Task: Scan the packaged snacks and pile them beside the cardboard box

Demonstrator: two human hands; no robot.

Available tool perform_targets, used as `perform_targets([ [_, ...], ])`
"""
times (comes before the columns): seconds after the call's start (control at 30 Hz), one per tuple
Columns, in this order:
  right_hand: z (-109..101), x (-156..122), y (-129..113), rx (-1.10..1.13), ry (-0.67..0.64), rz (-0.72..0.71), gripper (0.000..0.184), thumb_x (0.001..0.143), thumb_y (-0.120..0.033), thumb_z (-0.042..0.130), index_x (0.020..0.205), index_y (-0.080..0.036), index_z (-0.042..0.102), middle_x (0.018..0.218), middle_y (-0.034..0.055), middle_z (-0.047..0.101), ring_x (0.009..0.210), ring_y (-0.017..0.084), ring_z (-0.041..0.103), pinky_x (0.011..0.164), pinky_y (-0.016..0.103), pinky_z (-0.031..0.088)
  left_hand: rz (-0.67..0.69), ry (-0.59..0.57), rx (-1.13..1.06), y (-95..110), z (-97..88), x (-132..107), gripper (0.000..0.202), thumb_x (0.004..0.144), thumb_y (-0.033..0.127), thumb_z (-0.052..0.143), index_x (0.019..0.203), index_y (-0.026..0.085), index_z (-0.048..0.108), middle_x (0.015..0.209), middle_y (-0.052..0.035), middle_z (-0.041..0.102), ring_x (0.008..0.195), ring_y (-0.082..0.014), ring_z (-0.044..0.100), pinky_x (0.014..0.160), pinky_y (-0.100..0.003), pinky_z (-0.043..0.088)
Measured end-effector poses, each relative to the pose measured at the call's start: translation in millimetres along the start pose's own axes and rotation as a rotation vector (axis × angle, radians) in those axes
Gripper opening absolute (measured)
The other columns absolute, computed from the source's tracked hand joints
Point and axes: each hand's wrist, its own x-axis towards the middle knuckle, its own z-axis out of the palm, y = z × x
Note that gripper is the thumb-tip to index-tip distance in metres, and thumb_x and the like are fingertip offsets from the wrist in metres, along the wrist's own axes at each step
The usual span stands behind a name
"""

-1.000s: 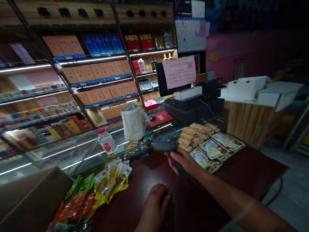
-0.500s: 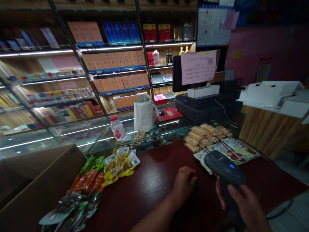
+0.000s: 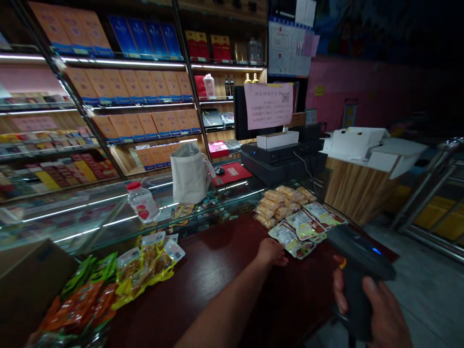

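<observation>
My right hand (image 3: 377,309) is wrapped around the grip of a black barcode scanner (image 3: 357,251) with a small blue light, held low at the right over the dark red counter (image 3: 232,270). My left hand (image 3: 270,251) reaches forward across the counter, and its fingers touch the near edge of a spread of flat snack packets (image 3: 308,227). Whether they grip a packet is hidden. Behind those packets lies a heap of small yellow-brown wrapped snacks (image 3: 282,203).
Yellow, orange and green snack bags (image 3: 108,285) lie at the counter's left beside a cardboard box (image 3: 25,285). A bottle (image 3: 142,202) and a white bag (image 3: 189,174) stand on the glass case. A till with a monitor (image 3: 279,154) is behind, shelves of boxes to the left.
My left hand has moved forward from the bare counter to the flat snack packets. My right hand has drawn the scanner back toward me and to the right.
</observation>
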Motion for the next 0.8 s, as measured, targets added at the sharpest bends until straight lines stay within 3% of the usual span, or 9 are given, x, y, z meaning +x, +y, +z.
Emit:
perform_targets([
  [0.13, -8.7, 2.6, 3.3, -0.036, -0.032, 0.040, 0.047, 0.081, -0.054, 0.067, 0.116, -0.022, 0.060, 0.068, 0.0024, 0.066, 0.043, 0.015, 0.054, 0.040, 0.025, 0.044, 0.027, -0.003, -0.072, -2.4, -0.2, -5.4, 0.024, 0.081, 0.030, 0.067, 0.080, 0.017, 0.047, 0.059, 0.0035, 0.057, 0.046, -0.0098, 0.059, 0.056, -0.026, 0.052],
  [0.3, -9.6, 3.2, 6.9, -0.107, -0.044, 0.064, 0.047, 0.082, -0.055, 0.065, 0.114, -0.021, 0.061, 0.068, 0.0050, 0.068, 0.043, 0.017, 0.055, 0.039, 0.028, 0.044, 0.143, -0.036, -0.187, -11.5, -20.3, -38.4, 0.031, 0.072, 0.036, 0.071, 0.087, 0.018, 0.050, 0.080, -0.0007, 0.066, 0.067, -0.0114, 0.065, 0.064, -0.025, 0.054],
  [0.5, 18.2, -8.5, 18.1, -0.117, -0.021, 0.107, 0.048, 0.081, -0.049, 0.072, 0.116, -0.018, 0.060, 0.073, 0.0012, 0.068, 0.045, 0.010, 0.052, 0.042, 0.020, 0.043, 0.308, 0.000, -0.358, -34.7, -61.7, -98.2, 0.048, 0.065, 0.047, 0.078, 0.075, 0.019, 0.040, 0.076, 0.0025, 0.063, 0.068, -0.0117, 0.063, 0.062, -0.023, 0.051],
  [0.63, 39.1, -9.7, 31.3, -0.202, -0.136, 0.170, 0.049, 0.077, -0.051, 0.077, 0.107, -0.017, 0.060, 0.065, -0.0010, 0.066, 0.043, 0.009, 0.050, 0.044, 0.020, 0.043, 0.282, 0.083, -0.418, -41.1, -76.9, -141.0, 0.047, 0.071, 0.053, 0.072, 0.079, 0.021, 0.039, 0.068, 0.0066, 0.058, 0.058, -0.0098, 0.058, 0.054, -0.022, 0.048],
  [0.8, 72.2, -18.3, 44.2, -0.281, -0.241, 0.185, 0.042, 0.076, -0.052, 0.076, 0.092, -0.016, 0.064, 0.053, -0.0030, 0.060, 0.042, 0.009, 0.048, 0.046, 0.021, 0.039, 0.175, 0.142, -0.489, -39.1, -81.5, -185.1, 0.049, 0.071, 0.060, 0.068, 0.089, 0.023, 0.041, 0.087, 0.0010, 0.067, 0.073, -0.0178, 0.068, 0.057, -0.030, 0.056],
])
